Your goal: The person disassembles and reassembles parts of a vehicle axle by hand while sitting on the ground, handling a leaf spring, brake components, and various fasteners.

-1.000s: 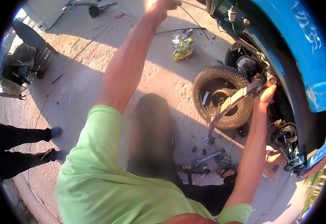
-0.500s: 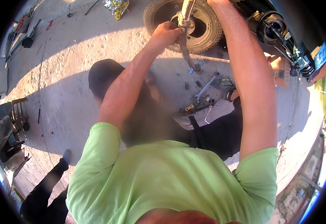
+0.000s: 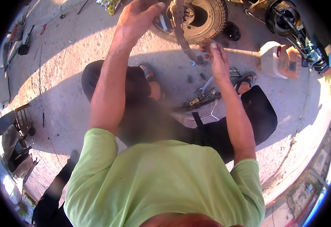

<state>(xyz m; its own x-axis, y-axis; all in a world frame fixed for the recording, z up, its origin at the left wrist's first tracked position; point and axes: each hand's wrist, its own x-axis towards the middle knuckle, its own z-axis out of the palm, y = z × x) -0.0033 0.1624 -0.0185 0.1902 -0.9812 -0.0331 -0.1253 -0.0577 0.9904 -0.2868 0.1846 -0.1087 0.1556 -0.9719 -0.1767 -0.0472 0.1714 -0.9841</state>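
Observation:
At the top, my left hand (image 3: 135,20) is raised left of a dusty wheel (image 3: 219,17), its thumb stretched toward a long brown metal bar (image 3: 180,36). Its other fingers are partly hidden near the picture's upper edge; nothing shows in its grip. My right hand (image 3: 219,62) hovers right of the bar's lower end, thumb and bent fingers apart, with no held thing visible. The curved bar stands in front of the wheel hub. Below it, on the concrete, an open-ended wrench (image 3: 193,63) lies partly covered from sight by my right hand.
Between my sandalled feet lie a larger wrench (image 3: 205,86), sockets (image 3: 190,78) and other tools. To the right are a pale plastic container (image 3: 270,56), a black round part (image 3: 232,31) and a vehicle's axle parts (image 3: 286,22). Another person's dark-clothed leg (image 3: 55,185) is at lower left.
My left hand has come off the bar and moved up and left. My right hand has come down from the wheel's top to near the bar's lower end. The view has shifted slightly.

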